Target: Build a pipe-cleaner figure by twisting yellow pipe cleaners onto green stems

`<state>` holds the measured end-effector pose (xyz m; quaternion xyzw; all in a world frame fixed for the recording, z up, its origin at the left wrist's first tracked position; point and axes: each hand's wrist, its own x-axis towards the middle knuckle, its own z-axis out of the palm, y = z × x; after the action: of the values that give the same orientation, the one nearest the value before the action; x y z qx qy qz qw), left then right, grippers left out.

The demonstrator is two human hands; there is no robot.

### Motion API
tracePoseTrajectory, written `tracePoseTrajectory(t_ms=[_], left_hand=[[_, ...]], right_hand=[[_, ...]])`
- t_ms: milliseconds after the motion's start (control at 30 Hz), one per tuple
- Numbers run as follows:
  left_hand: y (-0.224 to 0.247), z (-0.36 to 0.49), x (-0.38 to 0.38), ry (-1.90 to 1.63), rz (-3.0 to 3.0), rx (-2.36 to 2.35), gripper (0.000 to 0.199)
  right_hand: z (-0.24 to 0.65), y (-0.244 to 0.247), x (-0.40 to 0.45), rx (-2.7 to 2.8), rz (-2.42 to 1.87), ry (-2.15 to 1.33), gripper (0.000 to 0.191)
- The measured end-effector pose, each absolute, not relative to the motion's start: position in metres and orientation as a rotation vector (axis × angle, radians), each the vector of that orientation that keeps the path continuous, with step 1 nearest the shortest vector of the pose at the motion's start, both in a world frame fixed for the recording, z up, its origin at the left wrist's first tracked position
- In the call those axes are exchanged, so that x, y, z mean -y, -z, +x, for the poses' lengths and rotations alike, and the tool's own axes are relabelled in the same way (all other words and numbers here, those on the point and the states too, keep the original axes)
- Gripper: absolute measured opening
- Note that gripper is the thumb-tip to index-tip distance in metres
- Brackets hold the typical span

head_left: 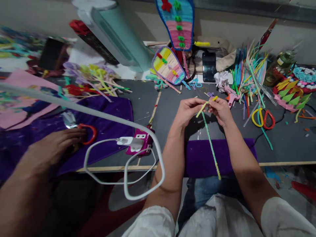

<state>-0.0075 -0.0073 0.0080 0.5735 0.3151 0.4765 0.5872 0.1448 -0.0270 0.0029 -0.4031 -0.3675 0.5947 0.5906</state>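
Above the dark tabletop, my left hand [189,110] and my right hand [219,110] meet close together with fingers pinched. Between them is a short yellow pipe cleaner [201,109], gripped by both. From the same spot a long green pipe cleaner [208,136] with a yellowish lower end slants down toward my lap. Its upper end is at my fingertips; how it joins the yellow one is hidden. A folded purple cloth [197,158] lies below my hands at the table edge. Beyond my right hand rests a pink glue gun [231,96].
Scissors [263,118] with yellow and red handles lie to the right, near a pile of pipe cleaners [249,72]. A white cable [118,120] loops across the left foreground from a magenta power strip [145,140]. At left, another person's hand [53,146] touches red-handled scissors [92,133].
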Motion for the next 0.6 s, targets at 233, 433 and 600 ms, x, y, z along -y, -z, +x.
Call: tracePoseTrajectory(t_ms=[233, 433, 600], left_hand=[[-0.0092, -0.0125, 0.0033, -1.231, 1.614, -0.767, 0.017], [-0.0134, -0.0164, 0.0037, -1.220, 1.717, -0.727, 0.018], [-0.0138, -0.0137, 0.0043, -1.304, 1.722, -0.749, 0.018]], right_hand=[[0.1439, -0.0052, 0.0280, 0.859, -0.941, -1.427, 0.033], [0.1447, -0.0065, 0.0295, 0.818, -0.882, -1.561, 0.032], [0.1438, -0.0068, 0.0305, 0.840, -0.875, -1.561, 0.031]])
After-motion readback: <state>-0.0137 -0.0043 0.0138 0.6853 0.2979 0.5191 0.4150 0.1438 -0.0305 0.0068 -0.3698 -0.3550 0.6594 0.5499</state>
